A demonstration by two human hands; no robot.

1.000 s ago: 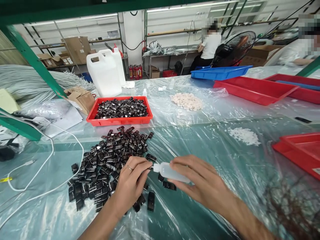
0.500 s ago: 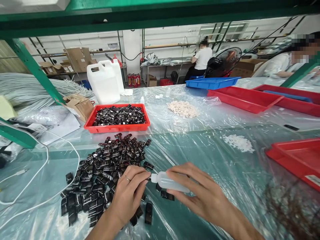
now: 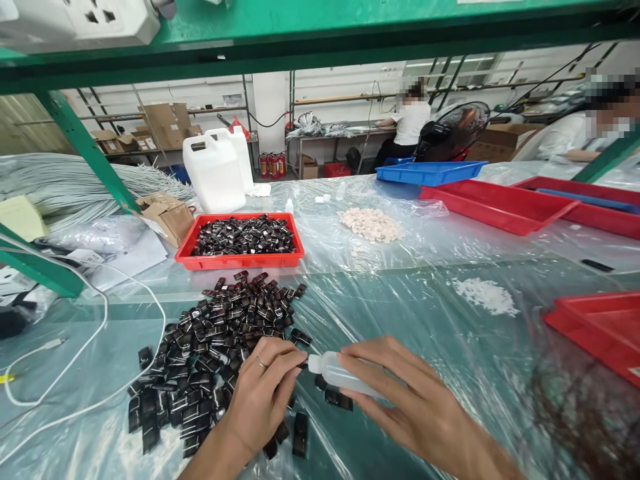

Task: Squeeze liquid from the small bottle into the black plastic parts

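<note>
My right hand [image 3: 395,373] is wrapped round a translucent white squeeze bottle [image 3: 333,369], which lies nearly level with its capped end to the left. The cap end meets the fingertips of my left hand [image 3: 273,380]. Those fingers are pinched together on a small black plastic part [image 3: 303,360], mostly hidden by them. Whether the bottle touches that part I cannot tell. Under and left of my left hand spreads a loose heap of glossy black plastic parts [image 3: 250,303]. A few single ones lie below the bottle, among them a black piece [image 3: 300,433].
A red tray [image 3: 240,261] full of like black parts stands behind the heap, near white jugs [image 3: 217,177]. Beige pieces [image 3: 373,225] and white bits [image 3: 485,297] lie in piles. Red trays [image 3: 500,207] stand right. A white cable [image 3: 107,313] loops left; a green beam [image 3: 320,50] crosses above.
The view has tilted and shifted slightly, so the scene sits a little lower and further right. Both hands keep their hold, with the bottle still at the left fingertips.
</note>
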